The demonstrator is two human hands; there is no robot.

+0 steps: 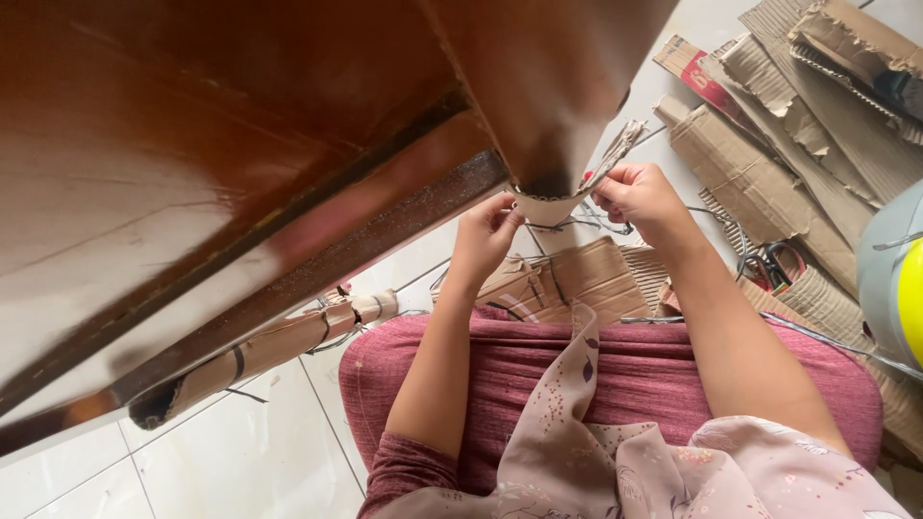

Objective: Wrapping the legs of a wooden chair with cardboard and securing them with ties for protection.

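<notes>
A big brown cardboard sheet (567, 86), curved into a roll, rises from my hands toward the camera. My left hand (484, 237) grips its lower left edge with bent fingers. My right hand (642, 195) pinches the lower right edge, where a torn flap sticks up. Thin metal wire (577, 223) lies just under the roll between my hands. My lap in pink fabric (615, 375) sits below.
A dark wooden board or door (212, 192) fills the left side. A rolled cardboard tube bound with wire (279, 351) lies on white floor tiles (260, 452). Flattened cardboard pieces (788, 144) pile at the right, with scissors (774, 264) and a grey and yellow object (899, 279).
</notes>
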